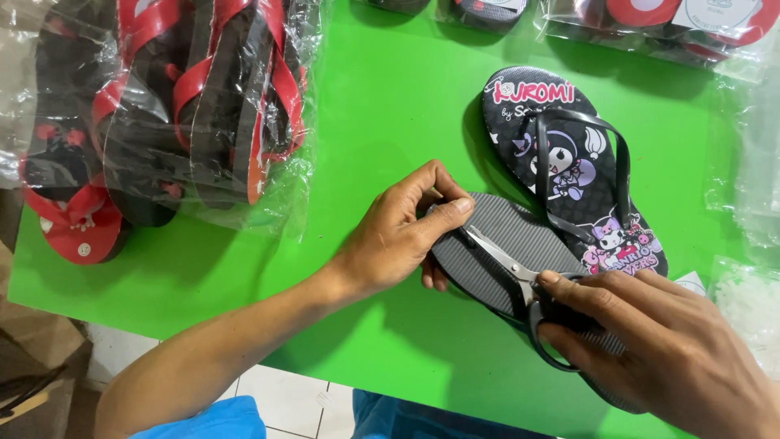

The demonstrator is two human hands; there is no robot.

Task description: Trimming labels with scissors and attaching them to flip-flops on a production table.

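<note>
The right hand [666,358] grips the black loop handles of a pair of steel-bladed scissors [520,280], fingers wrapped through and around the loops, so the blades point away from the body toward the upper left. The blade tips rest on the ribbed grey underside of an overturned black rubber flip-flop [520,244], which lies sole-up on the bright green table top [390,106] directly in front of the person. Turning the sandal over exposes the spot where the strap plug comes through the sole, and the tips sit at that spot.

The left hand [398,236] clamps the toe end of the overturned flip-flop, thumb on top and fingers curled over the edge; this grip appears to keep the sole from sliding under the blades.

Just beyond, partly overlapped by the overturned one, lies a black flip-flop with cartoon print and thin black straps [569,162], face up.

At the far left, a clear plastic bag of black-and-red sandals [179,106] lies on the table edge. More clear-bagged sandals [674,24] sit along the far right edge, well apart from the hands.
</note>
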